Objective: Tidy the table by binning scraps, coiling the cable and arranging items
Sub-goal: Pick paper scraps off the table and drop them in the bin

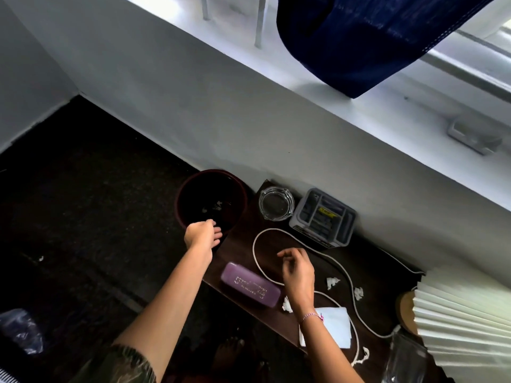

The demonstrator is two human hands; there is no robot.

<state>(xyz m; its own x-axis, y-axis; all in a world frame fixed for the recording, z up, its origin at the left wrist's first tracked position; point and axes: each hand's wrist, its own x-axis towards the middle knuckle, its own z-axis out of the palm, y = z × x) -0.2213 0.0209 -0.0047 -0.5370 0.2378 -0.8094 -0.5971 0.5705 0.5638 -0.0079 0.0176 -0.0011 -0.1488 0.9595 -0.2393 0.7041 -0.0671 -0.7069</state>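
Head view, looking down on a dark wooden table [367, 272] set against a pale wall. The left hand [203, 234] is extended over the near rim of a dark round bin [190, 200] standing on the floor beside the table's left end; its fingers [217, 234] are loosely spread and point down into the bin, with nothing visibly held between them, and pale scraps lie on the bin's floor just beyond the fingertips. The right hand [297, 272] hovers above the table, fingers [284, 254] curled inward and the thumb drawn toward them; whether anything is pinched there cannot be told. A white cable [341, 269] loops around this hand, arcing ahead of the fingertips, passing under the palm side and running on to the right toward a pleated lamp shade [464, 313]. Crumpled paper scraps lie on the table: one [331, 281] just right of the right hand, another [359, 293] farther right across the cable, a third [287, 304] beside the wrist. A purple case [250, 288] lies between the two forearms, left of the right palm. Beyond the right fingertips stand a glass ashtray [276, 203] and a grey organiser tray [322, 217]. A white paper sheet [336, 326] lies under the right forearm.
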